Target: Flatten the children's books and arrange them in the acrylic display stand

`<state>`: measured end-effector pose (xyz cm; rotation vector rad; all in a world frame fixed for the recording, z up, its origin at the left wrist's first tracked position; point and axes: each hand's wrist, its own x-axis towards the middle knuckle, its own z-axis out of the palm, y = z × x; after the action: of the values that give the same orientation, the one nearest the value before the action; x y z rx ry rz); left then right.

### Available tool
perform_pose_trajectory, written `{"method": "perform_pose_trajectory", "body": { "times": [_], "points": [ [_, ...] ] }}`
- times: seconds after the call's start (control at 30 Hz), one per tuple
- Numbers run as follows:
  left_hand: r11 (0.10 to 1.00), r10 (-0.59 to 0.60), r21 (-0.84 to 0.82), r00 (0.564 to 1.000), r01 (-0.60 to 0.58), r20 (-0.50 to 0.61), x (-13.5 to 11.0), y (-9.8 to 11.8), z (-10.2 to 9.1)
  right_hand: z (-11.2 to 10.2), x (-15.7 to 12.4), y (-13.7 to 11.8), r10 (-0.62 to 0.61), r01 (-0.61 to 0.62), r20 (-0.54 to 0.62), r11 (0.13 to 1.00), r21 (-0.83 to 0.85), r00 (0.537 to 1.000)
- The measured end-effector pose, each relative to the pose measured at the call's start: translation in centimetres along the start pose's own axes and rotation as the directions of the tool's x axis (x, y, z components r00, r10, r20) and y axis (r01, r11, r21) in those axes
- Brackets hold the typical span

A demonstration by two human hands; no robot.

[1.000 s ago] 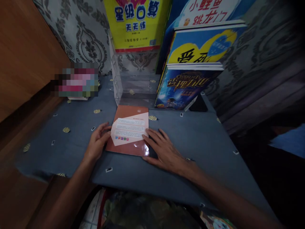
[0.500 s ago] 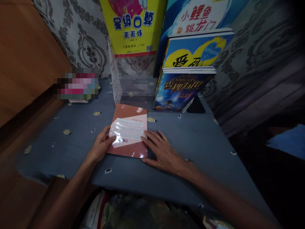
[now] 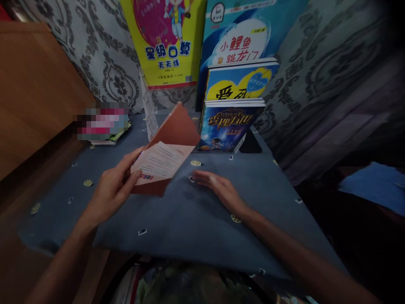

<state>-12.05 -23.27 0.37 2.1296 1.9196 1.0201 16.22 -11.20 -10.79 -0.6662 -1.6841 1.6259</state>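
Note:
My left hand grips the left edge of a thin reddish-brown book with a pale text panel, and holds it tilted up off the blue cloth-covered table. My right hand lies flat on the cloth just right of the book, fingers stretched out, holding nothing. Behind the raised book stands a clear plastic book holder, partly hidden by it.
Several upright books lean against the patterned wall: a yellow one, a teal one, a blue-and-yellow one and a dark blue one. A small stack of books lies at the left. A wooden panel borders the left side.
My left hand has lifted the reddish-brown book from lying flat to tilted up. My right hand has come off its edge and moved slightly right on the cloth.

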Motion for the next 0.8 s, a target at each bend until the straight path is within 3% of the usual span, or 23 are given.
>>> {"method": "perform_pose_trajectory", "body": {
  "times": [0.07, 0.17, 0.27, 0.37, 0.5, 0.63, 0.8],
  "points": [
    [0.955, 0.224, 0.201, 0.975, -0.219, -0.002, -0.2, 0.8, -0.4, -0.9, 0.6, -0.8, 0.096, -0.092, -0.001, 0.95, 0.298, 0.995],
    [0.794, 0.481, 0.363, 0.869, -0.488, 0.117, -1.3, 0.5, 0.9, -2.7, 1.3, -1.5, 0.148, -0.123, -0.01, 0.859, 0.497, 0.989],
    [0.747, 0.463, 0.359, 0.825, -0.56, 0.324, -3.0, -1.2, 3.7, -4.2, 1.5, -0.9, 0.215, -0.177, -0.024, 0.857, 0.484, 0.976],
    [0.8, 0.375, 0.292, 0.816, -0.525, 0.44, -4.7, -2.5, 6.5, -4.8, 1.6, 0.8, 0.256, -0.214, -0.1, 0.926, 0.311, 0.962],
    [0.908, 0.272, 0.155, 0.827, -0.39, 0.491, -5.7, -2.3, 7.9, -4.8, 1.6, 2.4, 0.125, -0.125, -0.185, 0.992, 0.012, 0.975],
    [0.961, 0.203, 0.076, 0.861, -0.267, 0.467, -4.6, -2.5, 8.0, -4.5, 1.5, 2.9, 0.013, -0.057, -0.217, 0.979, -0.196, 0.976],
    [0.961, 0.01, 0.258, 0.945, -0.099, 0.326, -2.0, -4.8, 8.4, -4.1, 1.3, 2.8, -0.061, -0.038, -0.245, 0.924, -0.38, 0.968]
  ]
}}
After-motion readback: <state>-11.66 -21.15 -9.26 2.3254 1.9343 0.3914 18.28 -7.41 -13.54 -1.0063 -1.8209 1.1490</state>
